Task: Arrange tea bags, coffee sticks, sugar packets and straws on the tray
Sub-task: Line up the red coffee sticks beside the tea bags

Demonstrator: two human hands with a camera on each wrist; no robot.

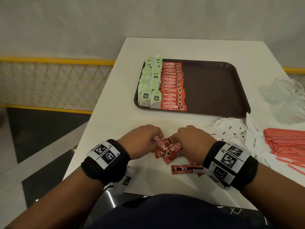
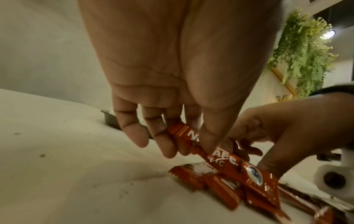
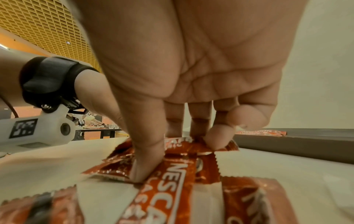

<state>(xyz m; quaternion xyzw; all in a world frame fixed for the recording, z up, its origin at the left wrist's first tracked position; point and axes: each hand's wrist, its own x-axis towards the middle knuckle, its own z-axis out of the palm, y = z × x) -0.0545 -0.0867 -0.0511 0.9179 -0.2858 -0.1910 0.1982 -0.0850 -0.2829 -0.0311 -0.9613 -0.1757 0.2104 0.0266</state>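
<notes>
A brown tray holds two columns of green tea bags at its left and a column of red coffee sticks beside them. A small heap of loose red coffee sticks lies on the white table near me. My left hand pinches one coffee stick between thumb and fingers, lifted off the heap. My right hand has curled fingers down on the heap; thumb and fingertips pinch the sticks. White sugar packets and red straws lie at the right.
Crumpled clear plastic bags lie at the table's right, past the tray. One coffee stick lies face down near the front edge. The tray's right half is bare brown surface. A yellow mesh railing runs to the left, below table level.
</notes>
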